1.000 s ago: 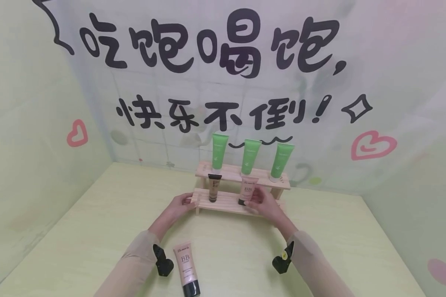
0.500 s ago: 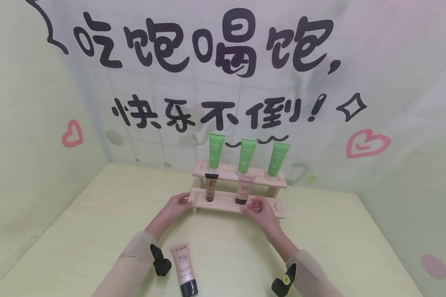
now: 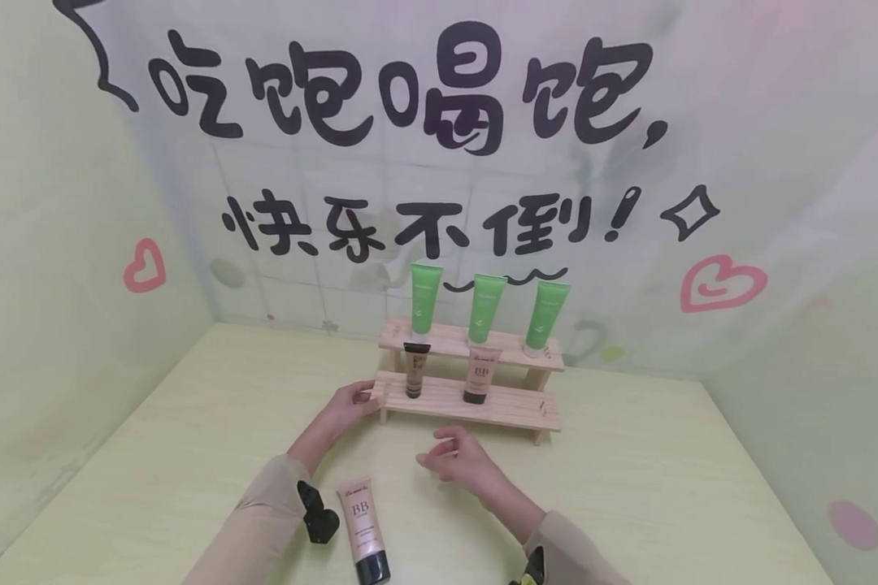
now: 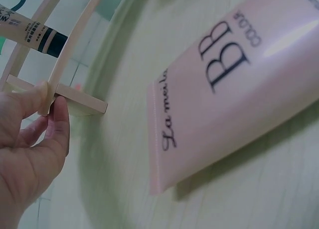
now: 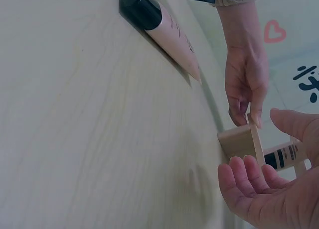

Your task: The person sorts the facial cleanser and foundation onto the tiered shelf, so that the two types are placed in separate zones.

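My left hand (image 3: pixel 345 413) grips the left end of a two-tier wooden stand (image 3: pixel 515 406). In the left wrist view, its thumb lies over the lower plank and its fingers beneath. My right hand (image 3: pixel 459 461) hovers in front of the stand with loosely bent fingers and nothing in them. On the lower tier stand a small dark-capped tube (image 3: pixel 415 370) and a pink BB cream tube (image 3: pixel 480 374), both cap down. Another pink BB cream tube (image 3: pixel 363 524) lies on the table between my forearms, its black cap towards me.
Three green tubes, left (image 3: pixel 423 299), middle (image 3: pixel 487 309) and right (image 3: pixel 548 315), stand on the upper tier. Behind the table (image 3: pixel 629 487) rises a printed backdrop (image 3: pixel 322 162) with black lettering, and side walls flank it.
My right hand has let go of the pink tube on the lower tier and drawn back towards me and left. My left hand keeps its grip on the stand.
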`<state>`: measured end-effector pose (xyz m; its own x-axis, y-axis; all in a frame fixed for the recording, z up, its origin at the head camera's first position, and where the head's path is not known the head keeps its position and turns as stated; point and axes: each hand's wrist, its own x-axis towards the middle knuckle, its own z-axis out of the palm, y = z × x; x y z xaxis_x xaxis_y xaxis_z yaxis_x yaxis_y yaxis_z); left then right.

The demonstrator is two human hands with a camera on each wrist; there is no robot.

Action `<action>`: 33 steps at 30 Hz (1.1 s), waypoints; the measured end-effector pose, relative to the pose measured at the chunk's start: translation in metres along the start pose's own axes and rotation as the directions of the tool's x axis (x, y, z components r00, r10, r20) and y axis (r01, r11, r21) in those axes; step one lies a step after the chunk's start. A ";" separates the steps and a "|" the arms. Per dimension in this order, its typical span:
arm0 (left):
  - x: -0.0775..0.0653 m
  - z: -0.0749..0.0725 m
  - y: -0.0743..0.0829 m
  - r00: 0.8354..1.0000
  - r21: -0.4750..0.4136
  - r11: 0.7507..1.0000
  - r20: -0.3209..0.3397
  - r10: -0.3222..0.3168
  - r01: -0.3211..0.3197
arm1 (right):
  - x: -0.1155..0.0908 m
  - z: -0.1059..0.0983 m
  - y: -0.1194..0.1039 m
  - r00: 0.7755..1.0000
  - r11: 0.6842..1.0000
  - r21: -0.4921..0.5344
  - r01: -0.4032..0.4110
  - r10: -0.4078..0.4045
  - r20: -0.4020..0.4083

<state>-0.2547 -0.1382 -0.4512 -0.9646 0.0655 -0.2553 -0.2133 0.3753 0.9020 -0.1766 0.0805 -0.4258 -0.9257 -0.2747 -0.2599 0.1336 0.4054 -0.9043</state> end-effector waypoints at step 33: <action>0.002 0.001 0.002 1.000 -0.057 0.998 -0.004 -0.016 0.016 | -0.019 0.084 -0.008 0.981 0.979 -0.196 0.052 -0.013 0.195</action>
<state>-0.2567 -0.1362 -0.4506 -0.9617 0.0562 -0.2683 -0.2368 0.3229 0.9164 -0.1307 0.0092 -0.4426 -0.8404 -0.4448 -0.3095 0.0139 0.5533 -0.8329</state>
